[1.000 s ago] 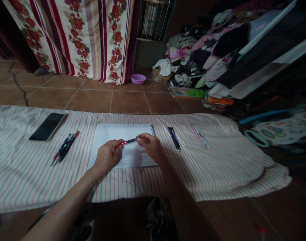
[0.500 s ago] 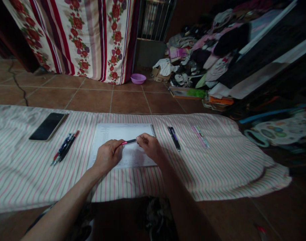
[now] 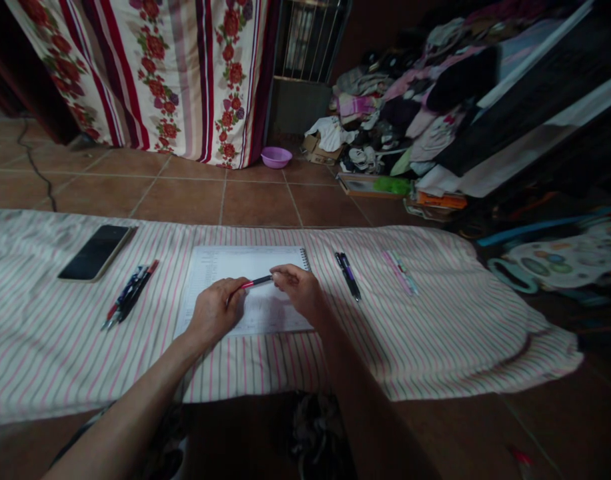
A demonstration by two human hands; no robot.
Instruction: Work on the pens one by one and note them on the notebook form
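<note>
A red and black pen spans the gap between my two hands, above a spiral notebook. My left hand pinches its red end between thumb and fingers. At the dark end, the fingertips of my right hand are closed around the tip. Printed lines show faintly on the notebook's open page, and its coil runs along the right edge. To the left lies a bunch of several pens. Two dark pens rest right of the notebook, with pastel-coloured pens farther right.
A striped cloth covers the low surface. A smartphone lies on it at the left. Beyond are the tiled floor, a floral curtain, a purple basin and a heap of clothes.
The fingers of my right hand have shifted slightly at the pen's dark end. My left hand and the things on the cloth look the same.
</note>
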